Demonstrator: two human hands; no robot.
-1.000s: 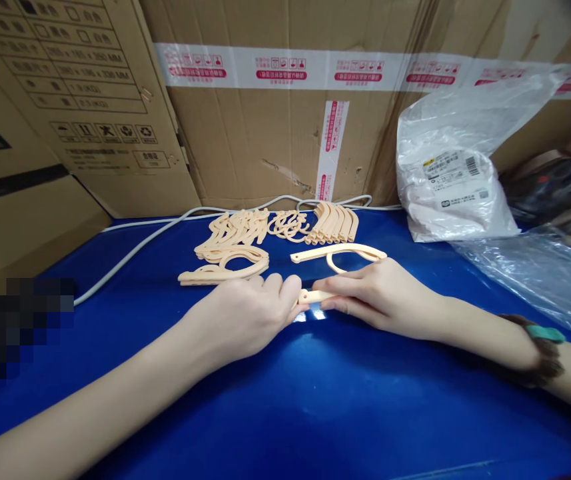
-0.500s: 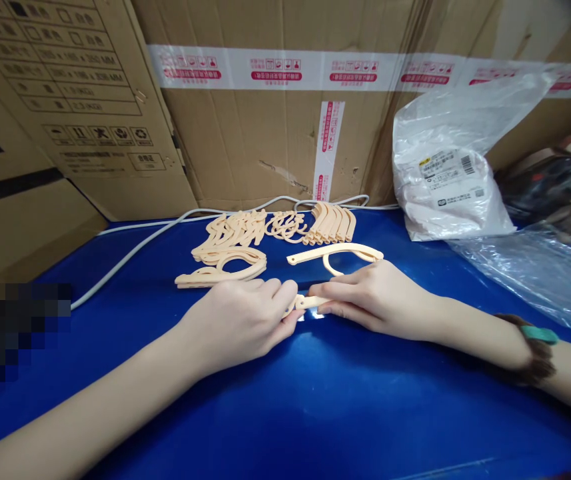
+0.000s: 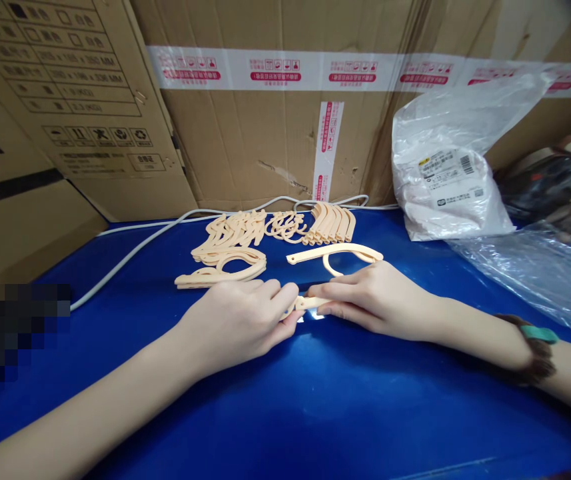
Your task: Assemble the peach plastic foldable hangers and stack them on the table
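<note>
My left hand is closed in a pinch on a cream plastic piece, mostly hidden behind its fingers; I cannot tell its shape. Between thumb and fingers, my right hand grips a cream plastic hanger arm. Its holed end meets the left hand's piece at the left fingertips. Just beyond the right hand lies another curved hanger arm, with a curved hook partly hidden by the knuckles. Folded hangers are stacked beyond my left hand. Farther back are wavy hanger arms, a pile of hooks and a row of curved arms.
A blue sheet covers the table. Cardboard boxes wall off the back and left. A grey cable runs along the back. At the right stand a white plastic bag and a clear plastic bag.
Almost nothing differs. The hanger arm between my hands has shifted very slightly; both hands keep their grip in the same place.
</note>
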